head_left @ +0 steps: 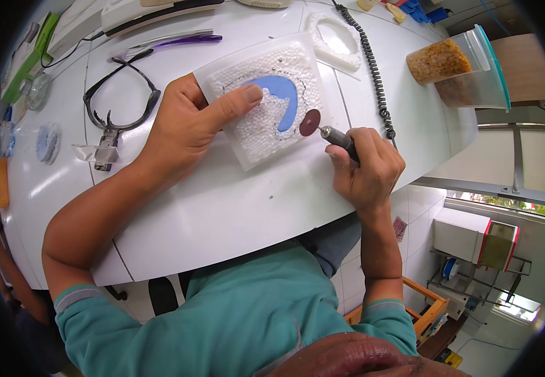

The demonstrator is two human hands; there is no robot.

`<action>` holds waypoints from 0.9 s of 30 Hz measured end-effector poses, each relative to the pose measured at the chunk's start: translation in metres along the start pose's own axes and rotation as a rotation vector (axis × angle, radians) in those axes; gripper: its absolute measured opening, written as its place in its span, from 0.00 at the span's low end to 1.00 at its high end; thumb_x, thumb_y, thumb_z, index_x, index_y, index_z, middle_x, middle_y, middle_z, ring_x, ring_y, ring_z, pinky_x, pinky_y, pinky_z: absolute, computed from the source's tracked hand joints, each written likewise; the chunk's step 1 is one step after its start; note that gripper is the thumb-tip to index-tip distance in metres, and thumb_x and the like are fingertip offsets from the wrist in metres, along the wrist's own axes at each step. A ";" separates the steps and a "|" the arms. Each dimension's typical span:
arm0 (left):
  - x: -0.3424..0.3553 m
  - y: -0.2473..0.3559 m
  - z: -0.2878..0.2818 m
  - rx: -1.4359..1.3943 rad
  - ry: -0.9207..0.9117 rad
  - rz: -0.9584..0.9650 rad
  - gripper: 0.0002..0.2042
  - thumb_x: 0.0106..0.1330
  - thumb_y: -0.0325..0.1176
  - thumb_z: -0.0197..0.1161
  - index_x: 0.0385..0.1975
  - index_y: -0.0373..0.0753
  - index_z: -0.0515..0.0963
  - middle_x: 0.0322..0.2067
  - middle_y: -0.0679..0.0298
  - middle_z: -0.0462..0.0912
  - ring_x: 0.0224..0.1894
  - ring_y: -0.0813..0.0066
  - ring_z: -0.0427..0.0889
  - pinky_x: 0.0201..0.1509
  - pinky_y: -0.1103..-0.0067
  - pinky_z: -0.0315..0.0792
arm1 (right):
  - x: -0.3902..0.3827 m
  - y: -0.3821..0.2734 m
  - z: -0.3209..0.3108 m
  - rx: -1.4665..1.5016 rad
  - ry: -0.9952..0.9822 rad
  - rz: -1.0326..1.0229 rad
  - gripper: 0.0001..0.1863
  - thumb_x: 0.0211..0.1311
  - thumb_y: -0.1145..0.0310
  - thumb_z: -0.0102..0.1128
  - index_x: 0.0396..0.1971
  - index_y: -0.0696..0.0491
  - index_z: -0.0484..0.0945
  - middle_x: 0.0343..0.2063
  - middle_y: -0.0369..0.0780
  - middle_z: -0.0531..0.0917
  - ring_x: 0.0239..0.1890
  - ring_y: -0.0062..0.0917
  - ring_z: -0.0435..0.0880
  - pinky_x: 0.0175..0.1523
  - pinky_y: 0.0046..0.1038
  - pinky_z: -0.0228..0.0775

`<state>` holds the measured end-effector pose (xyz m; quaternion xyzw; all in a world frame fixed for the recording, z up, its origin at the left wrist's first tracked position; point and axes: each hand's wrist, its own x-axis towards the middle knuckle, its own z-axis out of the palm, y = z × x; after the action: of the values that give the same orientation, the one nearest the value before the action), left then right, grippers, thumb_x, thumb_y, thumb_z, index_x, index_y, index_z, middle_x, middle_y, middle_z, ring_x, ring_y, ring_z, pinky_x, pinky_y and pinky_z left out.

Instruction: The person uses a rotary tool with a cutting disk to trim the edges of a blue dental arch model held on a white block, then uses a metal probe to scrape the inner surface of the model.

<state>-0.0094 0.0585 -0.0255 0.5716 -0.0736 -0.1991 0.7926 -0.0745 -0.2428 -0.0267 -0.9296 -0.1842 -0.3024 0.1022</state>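
Note:
My left hand (187, 122) grips a square white plastic sheet (266, 147) by its left side, thumb on top and fingers hidden beneath. The sheet is bumpy like pebbles and carries a blue horseshoe-shaped arch (291, 103), with a dark drawn line around it. Closed around a rotary handpiece (340, 142) is my right hand (373, 166). A dark red cutting disc (310, 122) on its tip stands at the sheet's right edge, beside the arch; whether it touches the sheet I cannot tell.
On the white table (234, 220) lie black-framed glasses with clip-on lenses (121, 103), a purple-handled tool (187, 41) and a cut-out white sheet (334, 41). A coiled black cord (373, 66) runs near a teal-lidded tub (473, 75) of orange-brown granules. Another person's arm (18, 276) shows far left.

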 end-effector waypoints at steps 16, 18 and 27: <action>0.001 0.006 0.008 0.010 0.002 0.026 0.27 0.83 0.40 0.67 0.73 0.32 0.67 0.59 0.56 0.87 0.60 0.72 0.88 0.69 0.72 0.80 | -0.011 0.013 -0.011 0.112 -0.003 -0.069 0.33 0.74 0.33 0.66 0.28 0.53 0.79 0.18 0.35 0.72 0.17 0.30 0.67 0.26 0.33 0.57; 0.001 0.005 0.009 0.059 -0.020 0.048 0.26 0.83 0.38 0.66 0.72 0.32 0.69 0.58 0.56 0.88 0.60 0.72 0.88 0.70 0.73 0.79 | -0.011 0.013 -0.010 0.123 0.021 -0.060 0.33 0.73 0.33 0.67 0.28 0.52 0.79 0.18 0.34 0.71 0.16 0.31 0.66 0.26 0.33 0.56; 0.003 -0.001 0.006 -0.001 -0.009 0.103 0.19 0.83 0.34 0.66 0.65 0.27 0.78 0.52 0.59 0.92 0.53 0.80 0.88 0.64 0.78 0.80 | -0.014 0.001 -0.012 0.082 -0.046 -0.052 0.34 0.72 0.33 0.68 0.25 0.52 0.78 0.18 0.34 0.69 0.16 0.30 0.65 0.25 0.33 0.54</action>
<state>-0.0090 0.0515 -0.0251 0.5655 -0.1066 -0.1606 0.8019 -0.0907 -0.2508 -0.0255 -0.9263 -0.2230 -0.2755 0.1278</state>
